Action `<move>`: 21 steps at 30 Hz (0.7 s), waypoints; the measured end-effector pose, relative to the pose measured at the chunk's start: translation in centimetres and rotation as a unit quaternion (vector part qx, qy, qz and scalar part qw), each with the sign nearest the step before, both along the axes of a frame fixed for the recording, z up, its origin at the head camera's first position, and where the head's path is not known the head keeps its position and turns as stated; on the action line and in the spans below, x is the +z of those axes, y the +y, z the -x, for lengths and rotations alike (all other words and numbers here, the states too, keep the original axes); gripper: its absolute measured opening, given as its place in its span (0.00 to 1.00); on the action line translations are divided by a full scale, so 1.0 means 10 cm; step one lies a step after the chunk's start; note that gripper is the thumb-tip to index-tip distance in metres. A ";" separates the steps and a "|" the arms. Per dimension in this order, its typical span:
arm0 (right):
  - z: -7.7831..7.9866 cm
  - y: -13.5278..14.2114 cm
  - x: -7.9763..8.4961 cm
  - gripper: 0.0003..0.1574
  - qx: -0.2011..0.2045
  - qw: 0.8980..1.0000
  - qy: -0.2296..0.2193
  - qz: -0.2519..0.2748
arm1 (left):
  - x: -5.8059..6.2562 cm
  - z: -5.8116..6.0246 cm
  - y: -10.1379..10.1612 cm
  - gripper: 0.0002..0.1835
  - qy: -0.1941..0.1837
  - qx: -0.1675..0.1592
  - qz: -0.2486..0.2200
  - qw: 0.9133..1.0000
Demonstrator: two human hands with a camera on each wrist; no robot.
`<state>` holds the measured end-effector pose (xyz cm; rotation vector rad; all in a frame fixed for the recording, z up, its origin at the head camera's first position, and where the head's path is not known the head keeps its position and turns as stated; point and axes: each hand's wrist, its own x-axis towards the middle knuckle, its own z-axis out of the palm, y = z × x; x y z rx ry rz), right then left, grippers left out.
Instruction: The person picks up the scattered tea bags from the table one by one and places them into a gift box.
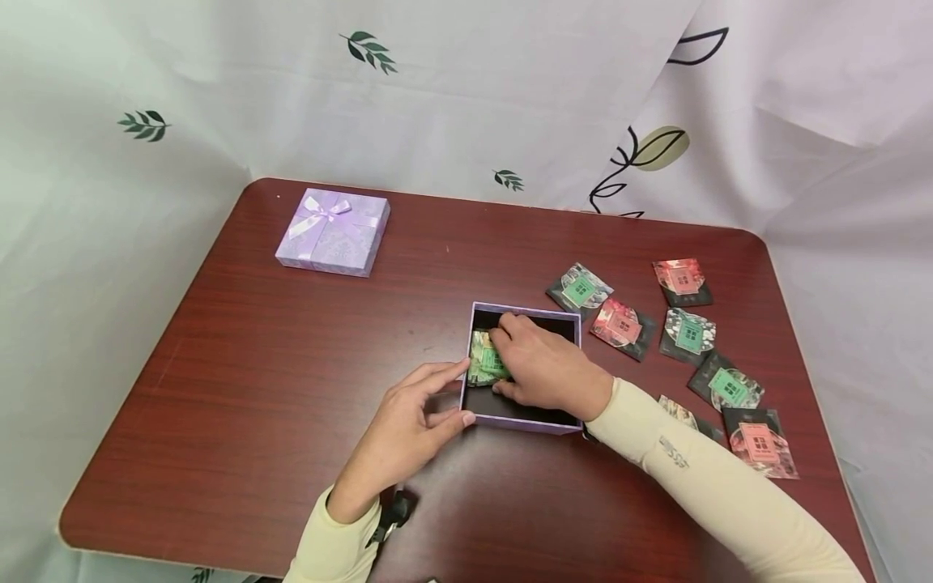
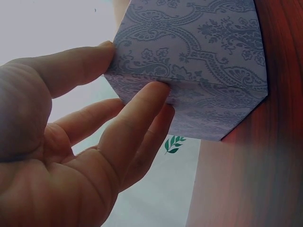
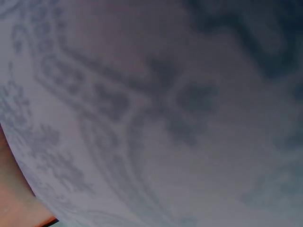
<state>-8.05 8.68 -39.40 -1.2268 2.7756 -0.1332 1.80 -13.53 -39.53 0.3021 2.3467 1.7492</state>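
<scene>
A lilac patterned box sits lidless on the table, its dark inside showing. My left hand holds its near left corner, thumb at the front rim and fingers along the left wall. In the left wrist view the fingertips press against the patterned walls. My right hand reaches down into the box, fingers curled at the right edge of a green sachet. Part of that sachet is hidden under the hand. The right wrist view is mostly filled by the blurred box wall.
A lilac lid with a ribbon bow lies at the back left. Right of the box are several dark sachets with red or green labels, among them a red one and a green one. The right sleeve partly covers another sachet.
</scene>
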 end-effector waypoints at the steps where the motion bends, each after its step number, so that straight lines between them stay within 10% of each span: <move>1: 0.00 0.00 -0.01 0.40 0.003 1.000 0.000 -0.001 | 0.00 0.00 0.00 0.34 0.000 0.000 0.000 1.000; 21: -0.01 -0.03 0.00 0.40 0.006 1.000 0.002 -0.001 | -0.01 0.00 -0.01 0.34 0.007 0.000 0.003 1.000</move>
